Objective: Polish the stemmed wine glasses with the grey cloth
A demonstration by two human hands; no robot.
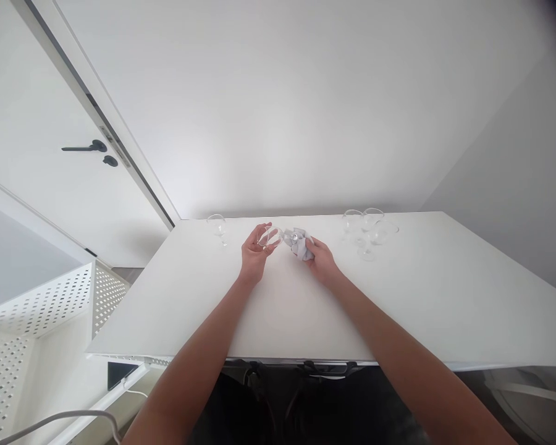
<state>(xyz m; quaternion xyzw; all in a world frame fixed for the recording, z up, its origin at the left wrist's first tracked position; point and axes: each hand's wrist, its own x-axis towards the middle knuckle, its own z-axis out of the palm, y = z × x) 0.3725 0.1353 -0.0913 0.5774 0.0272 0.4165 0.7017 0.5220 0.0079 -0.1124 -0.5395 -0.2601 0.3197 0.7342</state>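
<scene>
Over the middle of the table, a clear stemmed wine glass [274, 237] lies on its side between my hands. My left hand [254, 252] is closed around its bowl, the fingers curled along the outside. A light grey cloth [304, 250] is bunched in my right hand [320, 258], wrapped about the foot end of the glass. The cloth hides much of the foot and part of the stem.
One more stemmed glass [217, 224] stands on the white table [287, 309] to the left. Several clear glasses [373, 220] are grouped at the back right. The wall [282, 111] rises behind the table, and a door [41, 123] is at the left.
</scene>
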